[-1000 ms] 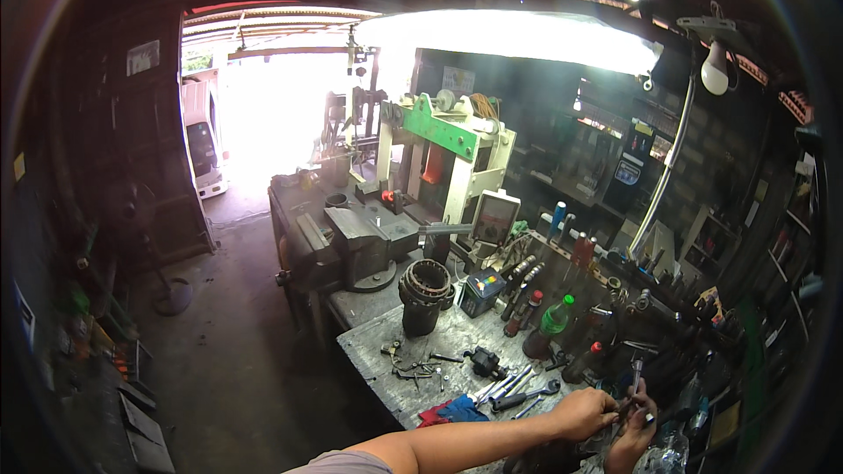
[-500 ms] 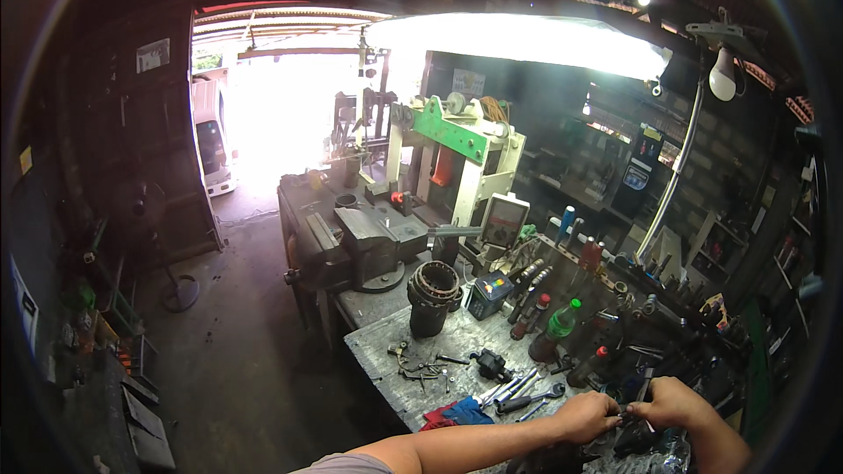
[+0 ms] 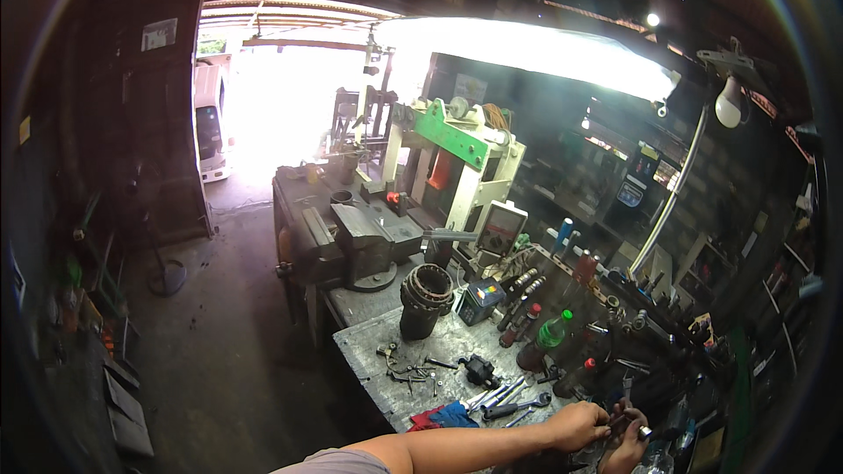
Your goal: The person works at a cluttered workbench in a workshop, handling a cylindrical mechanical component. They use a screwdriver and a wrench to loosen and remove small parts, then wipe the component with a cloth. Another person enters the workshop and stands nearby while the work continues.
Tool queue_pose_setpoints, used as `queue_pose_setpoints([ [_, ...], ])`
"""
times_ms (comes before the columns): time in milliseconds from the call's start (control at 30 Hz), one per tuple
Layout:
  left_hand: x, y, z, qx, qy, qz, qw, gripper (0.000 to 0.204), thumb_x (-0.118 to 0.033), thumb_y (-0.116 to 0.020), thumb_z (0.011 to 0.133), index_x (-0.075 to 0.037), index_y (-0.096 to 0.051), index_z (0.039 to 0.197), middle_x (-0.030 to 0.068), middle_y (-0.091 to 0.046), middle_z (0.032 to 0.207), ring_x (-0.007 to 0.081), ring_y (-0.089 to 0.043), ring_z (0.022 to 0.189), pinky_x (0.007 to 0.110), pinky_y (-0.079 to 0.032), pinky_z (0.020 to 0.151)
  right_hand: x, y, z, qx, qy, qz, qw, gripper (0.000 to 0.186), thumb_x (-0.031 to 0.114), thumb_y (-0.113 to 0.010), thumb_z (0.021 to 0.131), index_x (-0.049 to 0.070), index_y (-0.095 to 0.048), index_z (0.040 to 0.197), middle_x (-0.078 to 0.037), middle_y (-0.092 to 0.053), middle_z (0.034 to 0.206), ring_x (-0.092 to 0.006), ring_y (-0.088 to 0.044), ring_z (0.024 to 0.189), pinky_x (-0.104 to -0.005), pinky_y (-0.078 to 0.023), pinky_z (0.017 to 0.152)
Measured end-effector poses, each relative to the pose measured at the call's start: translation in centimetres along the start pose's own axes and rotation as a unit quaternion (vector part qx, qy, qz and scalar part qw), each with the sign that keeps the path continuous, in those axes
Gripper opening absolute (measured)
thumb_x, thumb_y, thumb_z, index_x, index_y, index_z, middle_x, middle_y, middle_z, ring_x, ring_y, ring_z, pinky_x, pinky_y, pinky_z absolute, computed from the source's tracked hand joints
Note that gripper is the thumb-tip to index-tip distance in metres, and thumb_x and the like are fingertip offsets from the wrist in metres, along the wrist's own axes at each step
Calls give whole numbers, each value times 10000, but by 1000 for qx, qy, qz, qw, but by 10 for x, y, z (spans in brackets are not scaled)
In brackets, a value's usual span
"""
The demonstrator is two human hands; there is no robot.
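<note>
Gripped in the curled right hand (image 3: 625,451), long axis pointing far: slender metal tool (image 3: 627,389), just right of bent-fingered left hand (image 3: 575,426), any pinch there indiscernible.

Two hands (image 3: 577,427) (image 3: 625,454), one green-capped bottle (image 3: 551,333), two red-capped bottles (image 3: 526,325) (image 3: 577,379), one bulb (image 3: 728,107).

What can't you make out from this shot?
All in the head view:
Left hand: whether its fingertips hold anything; its own fingers hide that.
Tool: gripped part hidden by the right hand.
Right forearm: cut off by the lower edge.
Small parts: too small to identify each.
Doorway: glare washes out most of outside.
</note>
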State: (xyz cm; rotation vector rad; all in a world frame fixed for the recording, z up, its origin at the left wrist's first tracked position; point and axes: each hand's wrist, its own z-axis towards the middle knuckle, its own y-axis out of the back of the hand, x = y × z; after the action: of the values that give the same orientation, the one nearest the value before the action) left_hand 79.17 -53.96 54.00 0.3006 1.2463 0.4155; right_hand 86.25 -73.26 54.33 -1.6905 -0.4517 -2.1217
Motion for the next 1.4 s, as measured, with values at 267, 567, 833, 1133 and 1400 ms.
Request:
queue_pose_setpoints([
  [267, -5, 2, -1, 4, 18, 22, 1000, 376, -367, -720, 1032, -62, -788, 1241, 235, -792, 1116, 441, -746, 1092, 534, -581, 941, 48, 3, 64, 104, -191, 51, 975, 260, 241, -642, 1107, -7, -720, 1115, -98, -715, 773, -240, -723, 731, -446, -612, 887],
  [567, 3, -2, 3, 17, 18, -3, 1000, 368, -346, -717, 1040, -65, -775, 1270, 215, -800, 1140, 428, -751, 1103, 524, -580, 948, 140, -7, 86, 408, 326, -695, 494, 211, 360, -833, 868, 180, -830, 979, -36, -813, 997, -297, -740, 1157, -515, -501, 1127],
  [833, 4, -2, 3, 13, 12, -2, 1000, 375, -341, -712, 1036, -57, -780, 1272, 220, -801, 1126, 431, -758, 1084, 523, -582, 936, 65, -2, -3, 81, 275, -381, 879, 375, 276, -743, 1032, 14, -725, 1300, -237, -510, 1612, -389, -530, 1489, -489, -424, 1236],
  [1133, 1, -1, 2, 7, -4, -22, 1000, 360, -360, -706, 1041, -52, -783, 1210, 216, -799, 1057, 433, -760, 1031, 524, -573, 895, 8, 8, 62, 144, -107, 319, 931, 360, 363, -500, 1196, 38, -655, 1172, -73, -575, 630, -261, -623, 576, -417, -567, 659],
  [1400, 1, -2, -1, -20, -3, 1, 1000, 351, -360, -695, 1052, -66, -792, 1216, 203, -806, 1038, 428, -763, 1022, 521, -580, 900, 136, -11, 73, 290, -147, -658, 679, 401, 352, -791, 991, -8, -772, 1167, -171, -792, 1067, -402, -760, 990, -521, -599, 925],
])
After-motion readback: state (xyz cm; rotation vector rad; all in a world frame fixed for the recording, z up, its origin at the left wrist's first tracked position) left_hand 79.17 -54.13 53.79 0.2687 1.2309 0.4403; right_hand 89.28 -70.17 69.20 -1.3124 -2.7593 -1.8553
